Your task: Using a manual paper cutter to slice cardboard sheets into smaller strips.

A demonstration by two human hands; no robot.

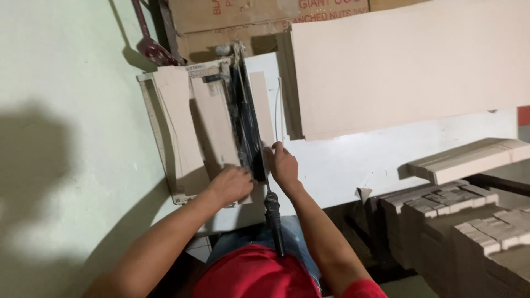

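The left hand (232, 185) is pressed flat, fingers spread, on a tan card sheet (212, 124) lying on the paper cutter (165, 138). The right hand (282, 164) is laid on a narrow card strip (260, 107) just right of the black blade arm (245, 121), fingers loosely curled; a grip cannot be told. The cutter sits on the white bench (342, 160), left of a large card sheet (408, 66). Stacked card pieces (469, 221) lie near right.

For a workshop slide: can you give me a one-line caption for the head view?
Left hand presses card strips on a paper cutter; right hand beside its blade arm.
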